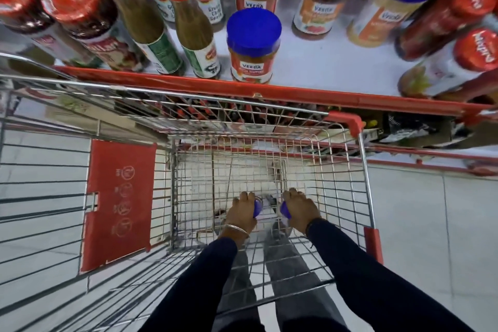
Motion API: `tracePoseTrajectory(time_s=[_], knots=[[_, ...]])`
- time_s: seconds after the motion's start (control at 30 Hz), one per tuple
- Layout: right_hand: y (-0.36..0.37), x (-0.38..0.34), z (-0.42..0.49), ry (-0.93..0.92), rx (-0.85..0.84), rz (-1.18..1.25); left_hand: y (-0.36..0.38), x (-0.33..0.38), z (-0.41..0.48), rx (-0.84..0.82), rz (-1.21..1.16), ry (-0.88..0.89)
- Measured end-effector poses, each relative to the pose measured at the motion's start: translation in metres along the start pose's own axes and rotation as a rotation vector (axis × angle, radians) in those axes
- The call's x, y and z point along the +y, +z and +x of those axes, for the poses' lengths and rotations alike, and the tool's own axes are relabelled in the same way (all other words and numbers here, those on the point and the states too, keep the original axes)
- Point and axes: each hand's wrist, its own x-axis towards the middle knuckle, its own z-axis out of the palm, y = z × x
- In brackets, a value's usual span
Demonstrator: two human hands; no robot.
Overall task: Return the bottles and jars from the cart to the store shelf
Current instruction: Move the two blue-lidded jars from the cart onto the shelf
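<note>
Both my hands reach down into the wire cart (361, 170). My left hand (242, 209) is closed around a jar with a blue lid (257, 209) near the cart's bottom. My right hand (299, 207) grips a second blue-lidded jar (285, 211) beside it. Most of each jar is hidden by my fingers. Above the cart is the white store shelf (310, 62) with a red front edge. A blue-lidded Veeba jar (253, 46) stands at the shelf's front, with more like it behind.
Green chilli sauce bottles with red caps (188, 21) stand left of the Veeba jar. Red-lidded jars (80, 8) fill the far left, red-lidded bottles (463, 27) the right. The cart's red child-seat flap (121, 202) hangs at left. Tiled floor lies to the right.
</note>
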Motion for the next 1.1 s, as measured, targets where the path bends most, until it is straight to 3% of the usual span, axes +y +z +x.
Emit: tracePoseTrajectory(time_s=[0.23,0.8,0.97,1.1], knots=[[-0.047,0.011,-0.048,-0.04,0.258,0.319,-0.044,0.014,-0.032,0.129,-0.065,0.164],[-0.268,0.015,-0.211,-0.185,0.814,0.518,-0.254,0.158,-0.147,0.713,-0.002,0.539],[-0.315,0.024,-0.2,-0.247,0.938,0.448,-0.296,0.189,-0.129,0.756,0.034,0.56],[-0.334,0.031,-0.174,-0.222,0.898,0.384,-0.312,0.202,-0.099,0.699,0.124,0.569]])
